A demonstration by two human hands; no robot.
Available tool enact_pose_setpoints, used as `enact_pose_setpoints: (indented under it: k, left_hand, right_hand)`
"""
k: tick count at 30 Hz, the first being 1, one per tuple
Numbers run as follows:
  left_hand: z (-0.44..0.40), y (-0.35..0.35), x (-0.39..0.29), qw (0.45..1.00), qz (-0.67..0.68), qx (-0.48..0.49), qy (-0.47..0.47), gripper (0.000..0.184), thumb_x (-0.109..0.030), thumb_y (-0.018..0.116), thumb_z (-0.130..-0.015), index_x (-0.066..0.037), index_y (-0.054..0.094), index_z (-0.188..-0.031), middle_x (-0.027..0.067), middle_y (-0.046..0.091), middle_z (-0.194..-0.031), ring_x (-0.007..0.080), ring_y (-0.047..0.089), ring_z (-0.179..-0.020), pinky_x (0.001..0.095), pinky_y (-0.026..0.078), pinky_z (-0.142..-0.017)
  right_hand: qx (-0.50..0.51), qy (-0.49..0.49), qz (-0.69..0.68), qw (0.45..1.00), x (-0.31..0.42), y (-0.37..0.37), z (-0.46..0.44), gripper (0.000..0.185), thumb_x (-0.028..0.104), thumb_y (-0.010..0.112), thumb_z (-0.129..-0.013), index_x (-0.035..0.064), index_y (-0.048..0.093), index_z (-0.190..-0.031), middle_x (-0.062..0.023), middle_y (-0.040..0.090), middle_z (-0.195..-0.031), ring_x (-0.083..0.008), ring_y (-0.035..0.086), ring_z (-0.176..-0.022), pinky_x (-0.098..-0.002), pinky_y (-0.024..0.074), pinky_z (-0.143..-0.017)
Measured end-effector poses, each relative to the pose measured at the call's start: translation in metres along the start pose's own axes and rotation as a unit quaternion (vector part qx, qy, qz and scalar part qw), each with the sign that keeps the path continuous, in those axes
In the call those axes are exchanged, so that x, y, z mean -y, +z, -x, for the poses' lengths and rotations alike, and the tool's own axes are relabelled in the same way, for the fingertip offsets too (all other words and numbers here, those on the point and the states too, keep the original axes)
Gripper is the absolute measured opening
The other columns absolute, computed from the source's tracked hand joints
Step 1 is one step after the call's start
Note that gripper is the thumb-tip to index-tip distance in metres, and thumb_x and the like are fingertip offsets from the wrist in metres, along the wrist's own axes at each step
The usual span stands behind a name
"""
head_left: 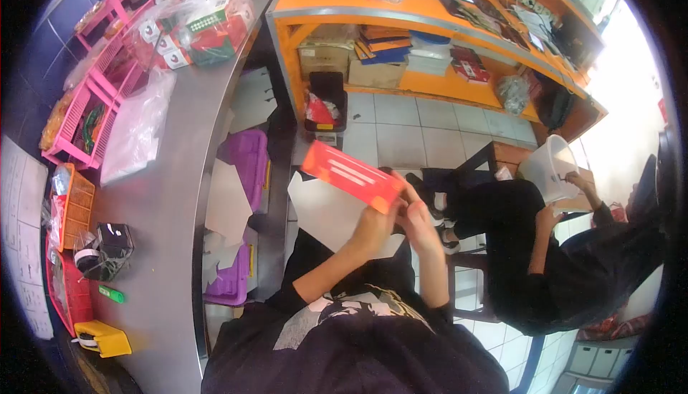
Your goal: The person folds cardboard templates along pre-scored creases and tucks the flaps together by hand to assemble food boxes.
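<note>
A flat red box (351, 175) with pale print is held up in front of my body, tilted down to the right. My left hand (374, 230) is closed on its lower right end. Beside it, my right hand (417, 215) touches the same end, its fingers bent around the corner and partly hidden. Below the box, a large white sheet of card (326, 211) lies over my lap.
At left runs a steel counter (165, 215) with plastic bags, pink racks and a yellow holder. Purple crates (247, 157) stand beneath it. An orange shelf (423, 17) is ahead. A person in black (573, 265) sits at right near a white bucket (548, 168).
</note>
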State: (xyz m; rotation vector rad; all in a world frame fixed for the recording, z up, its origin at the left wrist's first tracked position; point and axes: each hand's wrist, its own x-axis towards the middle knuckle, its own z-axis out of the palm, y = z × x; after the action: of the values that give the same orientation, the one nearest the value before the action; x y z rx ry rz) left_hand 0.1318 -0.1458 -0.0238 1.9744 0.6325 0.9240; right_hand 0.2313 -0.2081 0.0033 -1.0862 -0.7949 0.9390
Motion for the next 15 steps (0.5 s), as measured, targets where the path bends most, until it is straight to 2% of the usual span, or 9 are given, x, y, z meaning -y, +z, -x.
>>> enact_pose_setpoints:
  k: [1,3,5,6,8,9,12,14,15]
  left_hand:
    - [0.005,0.013,0.010,0.998,0.031,0.034,0.038,0.030,-0.011,0.062,-0.085,0.002,0.056,-0.111,0.0221,0.062,-0.107,0.0378,0.062,-0.099,0.0404,0.051,-0.077]
    - [0.012,0.019,0.017,0.994,0.007,0.024,0.106,0.036,-0.008,0.061,-0.081,0.000,0.053,-0.116,0.0223,0.059,-0.109,0.0388,0.059,-0.101,0.0432,0.050,-0.079]
    - [0.013,-0.018,-0.008,0.995,-0.041,0.040,0.084,0.036,-0.005,0.060,-0.078,0.000,0.056,-0.113,0.0202,0.060,-0.107,0.0351,0.060,-0.098,0.0445,0.048,-0.081]
    - [0.017,-0.031,-0.005,0.995,0.093,0.006,-0.034,0.037,-0.005,0.062,-0.075,-0.001,0.057,-0.111,0.0169,0.060,-0.110,0.0314,0.059,-0.101,0.0433,0.046,-0.086]
    - [0.012,-0.071,0.006,0.986,-0.062,-0.155,0.016,0.037,-0.008,0.064,-0.075,-0.001,0.058,-0.111,0.0144,0.059,-0.114,0.0284,0.056,-0.108,0.0379,0.044,-0.091]
    - [0.004,-0.087,0.002,0.978,-0.119,-0.171,-0.010,0.037,-0.012,0.063,-0.082,-0.001,0.057,-0.117,0.0149,0.058,-0.118,0.0270,0.053,-0.114,0.0354,0.040,-0.098]
    - [0.004,-0.072,0.050,0.985,-0.001,-0.156,-0.069,0.037,-0.016,0.057,-0.090,-0.001,0.053,-0.123,0.0145,0.056,-0.122,0.0240,0.052,-0.115,0.0335,0.038,-0.099]
    - [0.010,-0.057,0.074,0.960,0.164,-0.089,-0.211,0.041,-0.023,0.059,-0.091,0.002,0.052,-0.123,0.0148,0.058,-0.120,0.0252,0.054,-0.115,0.0334,0.037,-0.101]
    - [0.009,-0.057,0.075,0.959,0.162,-0.087,-0.216,0.041,-0.023,0.059,-0.091,0.002,0.052,-0.123,0.0148,0.058,-0.120,0.0252,0.054,-0.115,0.0334,0.037,-0.101]
  right_hand:
    - [-0.032,-0.019,-0.107,0.994,-0.007,0.006,0.004,0.055,0.027,0.060,-0.092,0.0058,0.041,-0.139,-0.0090,0.059,-0.116,-0.0152,0.055,-0.107,-0.0334,0.0449,-0.092]
    - [-0.104,-0.028,-0.014,0.994,-0.020,0.004,0.008,0.058,0.038,0.062,-0.089,0.0068,0.043,-0.135,-0.0080,0.056,-0.121,-0.0164,0.052,-0.113,-0.0372,0.0429,-0.094]
    - [-0.185,0.111,-0.121,0.969,-0.027,-0.020,0.010,0.050,0.035,0.063,-0.088,0.0070,0.049,-0.127,-0.0061,0.058,-0.119,-0.0175,0.055,-0.111,-0.0372,0.0428,-0.094]
    - [-0.175,0.134,-0.136,0.966,-0.032,-0.036,0.010,0.045,0.033,0.064,-0.087,0.0087,0.053,-0.123,-0.0039,0.058,-0.120,-0.0175,0.057,-0.108,-0.0365,0.0446,-0.091]
    - [-0.107,0.182,-0.130,0.969,-0.039,-0.064,0.012,0.048,0.034,0.064,-0.086,0.0077,0.052,-0.125,-0.0059,0.058,-0.120,-0.0172,0.056,-0.111,-0.0368,0.0430,-0.093]
    - [-0.080,0.201,-0.111,0.970,-0.040,-0.068,0.015,0.050,0.034,0.063,-0.086,0.0074,0.051,-0.127,-0.0069,0.058,-0.120,-0.0174,0.054,-0.113,-0.0365,0.0413,-0.095]
    - [-0.069,0.226,-0.023,0.971,-0.056,-0.058,0.015,0.055,0.035,0.062,-0.087,0.0088,0.044,-0.133,-0.0083,0.055,-0.124,-0.0180,0.049,-0.119,-0.0354,0.0366,-0.099]
    - [-0.055,0.235,-0.029,0.970,-0.049,-0.051,0.007,0.057,0.034,0.061,-0.088,0.0102,0.040,-0.135,-0.0079,0.053,-0.126,-0.0186,0.047,-0.121,-0.0347,0.0345,-0.101]
    - [-0.043,0.241,-0.037,0.969,-0.048,-0.050,0.004,0.060,0.033,0.061,-0.088,0.0116,0.036,-0.137,-0.0076,0.051,-0.128,-0.0191,0.045,-0.122,-0.0339,0.0324,-0.102]
